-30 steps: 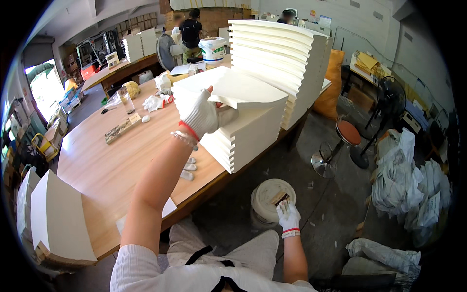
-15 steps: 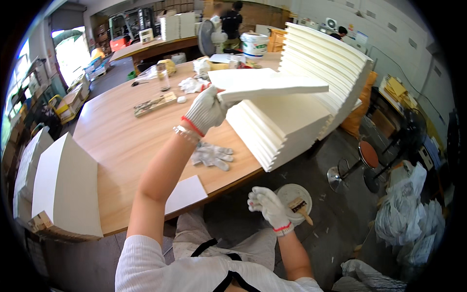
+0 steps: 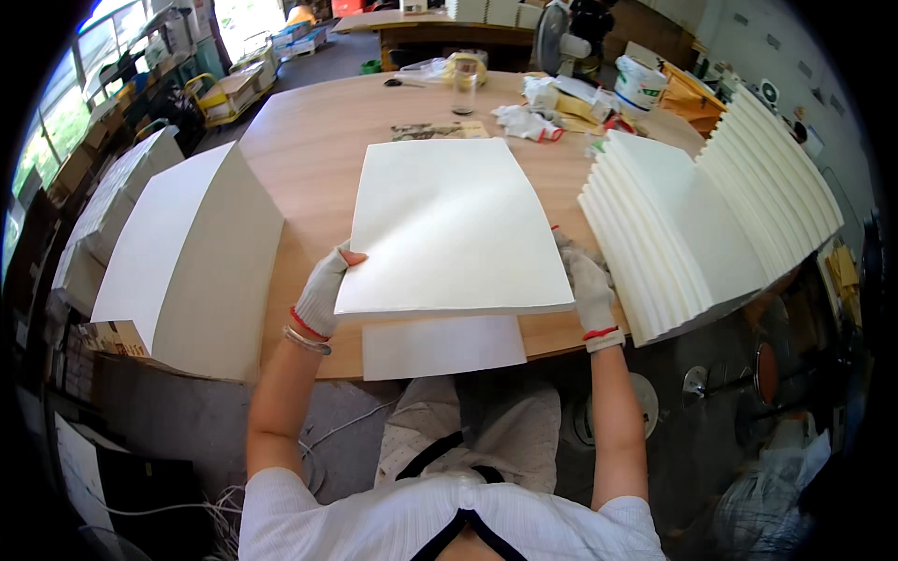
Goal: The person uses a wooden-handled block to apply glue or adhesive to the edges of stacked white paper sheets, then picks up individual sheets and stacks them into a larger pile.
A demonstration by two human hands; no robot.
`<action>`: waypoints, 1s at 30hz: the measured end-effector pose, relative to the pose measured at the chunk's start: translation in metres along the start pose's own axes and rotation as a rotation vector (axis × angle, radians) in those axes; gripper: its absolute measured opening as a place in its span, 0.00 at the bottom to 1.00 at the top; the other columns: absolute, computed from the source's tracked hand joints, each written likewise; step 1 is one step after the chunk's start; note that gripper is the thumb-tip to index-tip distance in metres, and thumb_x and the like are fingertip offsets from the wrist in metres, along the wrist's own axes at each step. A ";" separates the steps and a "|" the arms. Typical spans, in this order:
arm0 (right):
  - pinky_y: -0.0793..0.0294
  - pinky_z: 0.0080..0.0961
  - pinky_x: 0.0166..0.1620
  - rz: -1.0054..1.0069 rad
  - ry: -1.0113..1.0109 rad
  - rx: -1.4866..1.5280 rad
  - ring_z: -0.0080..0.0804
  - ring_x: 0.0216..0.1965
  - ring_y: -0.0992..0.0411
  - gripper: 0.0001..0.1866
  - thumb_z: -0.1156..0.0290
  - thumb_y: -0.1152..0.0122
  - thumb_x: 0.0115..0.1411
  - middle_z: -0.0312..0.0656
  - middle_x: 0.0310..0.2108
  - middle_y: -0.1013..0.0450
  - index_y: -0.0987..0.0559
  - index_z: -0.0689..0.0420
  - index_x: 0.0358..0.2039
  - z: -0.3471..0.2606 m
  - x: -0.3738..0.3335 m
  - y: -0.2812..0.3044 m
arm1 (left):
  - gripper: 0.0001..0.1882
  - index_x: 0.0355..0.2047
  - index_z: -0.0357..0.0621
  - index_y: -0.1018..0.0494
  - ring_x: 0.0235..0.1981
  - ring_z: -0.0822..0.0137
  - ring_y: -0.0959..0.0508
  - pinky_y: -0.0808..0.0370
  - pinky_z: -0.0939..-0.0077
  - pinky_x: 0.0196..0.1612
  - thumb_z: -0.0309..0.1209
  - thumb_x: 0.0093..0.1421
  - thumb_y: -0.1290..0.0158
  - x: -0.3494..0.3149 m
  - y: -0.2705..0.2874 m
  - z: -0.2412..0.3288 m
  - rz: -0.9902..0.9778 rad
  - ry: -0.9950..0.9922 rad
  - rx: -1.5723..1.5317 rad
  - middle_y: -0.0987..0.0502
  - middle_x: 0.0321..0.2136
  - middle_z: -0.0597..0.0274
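Observation:
A thick white rectangular pad point(image 3: 454, 224) is held level in front of me, over the near part of the table. My left hand point(image 3: 327, 285), in a knitted glove with a bare thumb tip, grips its left edge, thumb on top. The gloved right hand point(image 3: 587, 285) grips the opposite edge, its fingers partly hidden by the pad. Below the pad, a thin white sheet point(image 3: 444, 351) lies at the table's front edge. To the right stands a staggered stack of similar white pads point(image 3: 655, 252).
A tall block of white sheets point(image 3: 201, 252) stands on the left of the wooden table point(image 3: 309, 140). Farther back are a glass jar point(image 3: 464, 86), gloves point(image 3: 526, 122) and a white bucket point(image 3: 642, 84). A tub point(image 3: 645, 402) sits on the floor by my right forearm.
The pad has come from above the right stack to in front of me. My right hand has risen from beside the tub and taken its right edge. My view has turned rightward-to-left.

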State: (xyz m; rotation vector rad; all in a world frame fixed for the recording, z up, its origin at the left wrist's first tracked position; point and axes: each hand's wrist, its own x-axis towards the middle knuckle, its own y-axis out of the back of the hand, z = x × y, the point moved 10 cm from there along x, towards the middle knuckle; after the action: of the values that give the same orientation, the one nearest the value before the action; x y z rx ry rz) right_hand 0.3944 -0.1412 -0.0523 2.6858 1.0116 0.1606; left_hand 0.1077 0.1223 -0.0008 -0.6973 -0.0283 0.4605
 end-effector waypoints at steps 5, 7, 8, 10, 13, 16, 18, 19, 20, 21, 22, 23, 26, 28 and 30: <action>0.26 0.20 0.41 -0.301 -0.274 0.778 0.25 0.37 0.25 0.27 0.50 0.47 0.65 0.41 0.40 0.23 0.24 0.65 0.46 -0.034 -0.015 -0.078 | 0.30 0.61 0.33 0.43 0.52 0.62 0.26 0.27 0.68 0.56 0.22 0.57 0.55 0.006 0.033 -0.018 -0.055 0.030 0.029 0.31 0.54 0.51; 0.27 0.20 0.42 -0.339 -0.166 0.433 0.21 0.38 0.26 0.20 0.58 0.41 0.63 0.37 0.37 0.23 0.21 0.65 0.42 -0.025 -0.003 -0.075 | 0.31 0.62 0.34 0.43 0.53 0.59 0.25 0.26 0.65 0.55 0.24 0.57 0.51 0.010 0.041 -0.030 -0.076 0.037 0.029 0.30 0.54 0.49; 0.27 0.19 0.41 -0.374 -0.171 0.324 0.20 0.38 0.27 0.19 0.60 0.41 0.63 0.37 0.37 0.23 0.21 0.65 0.41 -0.023 -0.002 -0.081 | 0.31 0.62 0.34 0.43 0.53 0.60 0.26 0.26 0.65 0.55 0.23 0.57 0.50 0.013 0.044 -0.034 -0.072 0.045 0.034 0.30 0.54 0.49; 0.28 0.18 0.40 -0.383 -0.183 0.233 0.18 0.36 0.27 0.17 0.64 0.39 0.62 0.36 0.36 0.23 0.21 0.66 0.41 -0.022 -0.002 -0.088 | 0.31 0.61 0.33 0.42 0.52 0.62 0.25 0.23 0.66 0.52 0.23 0.57 0.48 0.013 0.048 -0.040 -0.066 0.081 0.082 0.29 0.54 0.50; 0.27 0.17 0.40 -0.284 -0.181 0.142 0.18 0.35 0.27 0.16 0.66 0.38 0.61 0.36 0.36 0.23 0.22 0.66 0.42 -0.009 0.004 -0.081 | 0.27 0.57 0.33 0.38 0.43 0.67 0.20 0.20 0.72 0.42 0.27 0.58 0.46 0.016 0.066 -0.047 -0.011 0.159 0.366 0.26 0.48 0.53; 0.27 0.16 0.38 -0.267 -0.191 0.224 0.17 0.34 0.27 0.15 0.67 0.38 0.61 0.36 0.36 0.22 0.22 0.67 0.43 0.008 0.008 -0.095 | 0.18 0.47 0.34 0.30 0.30 0.72 0.21 0.23 0.79 0.30 0.30 0.58 0.44 0.013 0.096 -0.042 0.192 0.185 0.611 0.22 0.34 0.60; 0.27 0.16 0.39 -0.260 -0.174 0.224 0.17 0.34 0.27 0.16 0.68 0.38 0.61 0.36 0.37 0.22 0.22 0.67 0.43 0.010 0.012 -0.097 | 0.16 0.44 0.35 0.28 0.28 0.73 0.22 0.24 0.80 0.29 0.31 0.58 0.44 0.014 0.097 -0.037 0.272 0.176 0.695 0.22 0.31 0.61; 0.27 0.16 0.39 -0.260 -0.170 0.229 0.17 0.34 0.26 0.16 0.68 0.38 0.61 0.37 0.37 0.22 0.23 0.67 0.44 0.009 0.014 -0.098 | 0.16 0.44 0.34 0.28 0.27 0.74 0.22 0.25 0.80 0.29 0.31 0.58 0.43 0.015 0.097 -0.034 0.299 0.171 0.754 0.22 0.30 0.62; 0.26 0.16 0.39 -0.260 -0.165 0.232 0.17 0.35 0.26 0.16 0.68 0.37 0.61 0.37 0.37 0.22 0.23 0.68 0.44 0.008 0.015 -0.098 | 0.16 0.44 0.34 0.28 0.27 0.75 0.23 0.25 0.80 0.28 0.32 0.58 0.43 0.015 0.099 -0.031 0.323 0.164 0.812 0.22 0.30 0.63; 0.26 0.16 0.40 -0.253 -0.170 0.240 0.17 0.35 0.26 0.17 0.68 0.37 0.61 0.37 0.37 0.22 0.23 0.68 0.45 0.008 0.015 -0.098 | 0.16 0.43 0.34 0.27 0.27 0.75 0.23 0.25 0.80 0.29 0.32 0.58 0.43 0.016 0.101 -0.030 0.324 0.150 0.869 0.22 0.30 0.62; 0.26 0.16 0.40 -0.247 -0.175 0.248 0.17 0.35 0.26 0.17 0.69 0.37 0.61 0.37 0.38 0.22 0.24 0.68 0.45 0.009 0.014 -0.097 | 0.17 0.43 0.33 0.27 0.27 0.75 0.23 0.25 0.80 0.29 0.32 0.58 0.43 0.016 0.103 -0.030 0.326 0.136 0.926 0.22 0.30 0.62; 0.26 0.16 0.41 -0.238 -0.178 0.254 0.17 0.36 0.26 0.18 0.69 0.37 0.61 0.37 0.38 0.22 0.24 0.68 0.46 0.010 0.015 -0.094 | 0.17 0.43 0.33 0.27 0.27 0.75 0.23 0.25 0.79 0.30 0.32 0.58 0.42 0.018 0.098 -0.027 0.323 0.120 0.982 0.22 0.30 0.62; 0.26 0.16 0.42 -0.262 -0.149 0.253 0.18 0.37 0.26 0.18 0.69 0.36 0.60 0.38 0.38 0.22 0.25 0.69 0.47 0.005 0.014 -0.097 | 0.18 0.41 0.33 0.25 0.29 0.72 0.22 0.24 0.74 0.34 0.34 0.54 0.41 0.010 0.087 -0.019 0.368 0.113 1.009 0.21 0.30 0.60; 0.26 0.17 0.42 -0.270 -0.140 0.226 0.18 0.37 0.26 0.19 0.69 0.36 0.60 0.38 0.38 0.22 0.25 0.69 0.47 0.005 0.016 -0.099 | 0.19 0.42 0.33 0.26 0.30 0.69 0.22 0.25 0.72 0.36 0.34 0.55 0.41 0.010 0.100 -0.024 0.374 0.119 1.007 0.21 0.29 0.60; 0.26 0.17 0.42 -0.273 -0.129 0.206 0.19 0.37 0.26 0.19 0.69 0.36 0.60 0.38 0.38 0.22 0.25 0.69 0.47 0.008 0.016 -0.102 | 0.20 0.44 0.33 0.27 0.32 0.65 0.22 0.25 0.70 0.39 0.35 0.56 0.42 0.003 0.106 -0.019 0.412 0.066 1.106 0.22 0.29 0.59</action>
State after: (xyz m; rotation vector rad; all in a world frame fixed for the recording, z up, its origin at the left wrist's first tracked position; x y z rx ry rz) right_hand 0.3438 -0.0589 -0.0885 2.6554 1.4057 -0.1773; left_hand 0.0715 0.1831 -0.0816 0.3851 0.4136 0.7462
